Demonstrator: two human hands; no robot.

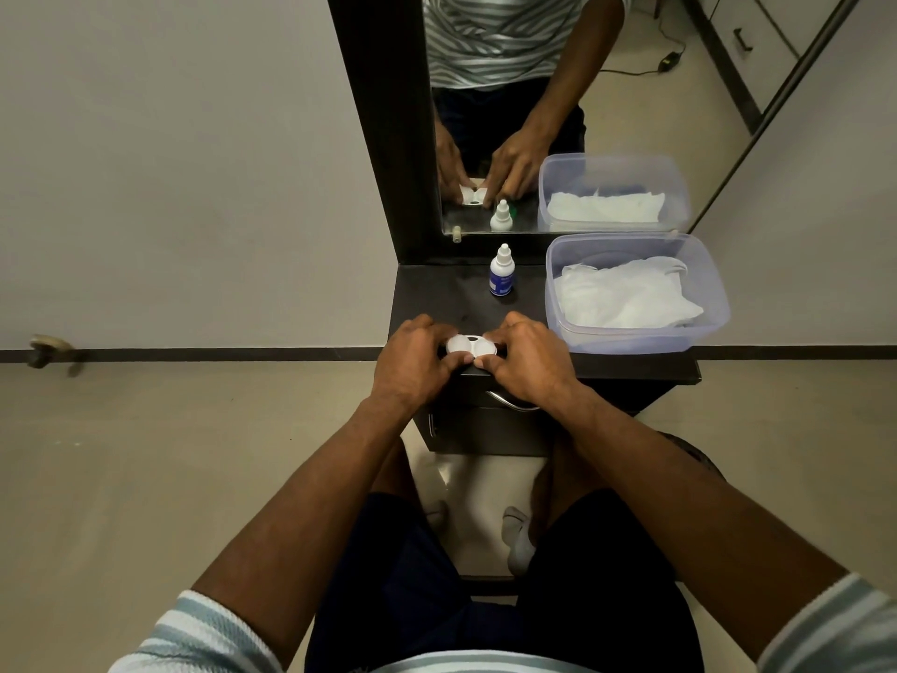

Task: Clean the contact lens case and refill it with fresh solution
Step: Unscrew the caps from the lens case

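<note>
A white contact lens case (470,346) with two round caps lies on the dark shelf (437,293) near its front edge. My left hand (412,364) grips the case's left end, thumb and fingers around the left cap. My right hand (526,359) grips the right end the same way. A small solution bottle (503,273) with a white dropper cap and blue label stands upright behind the case, apart from both hands.
A clear plastic tub (708,327) holding white tissues (626,298) sits at the right of the shelf. A mirror (558,114) in a dark frame rises behind. A drawer with a metal handle (514,405) is below the shelf's front edge.
</note>
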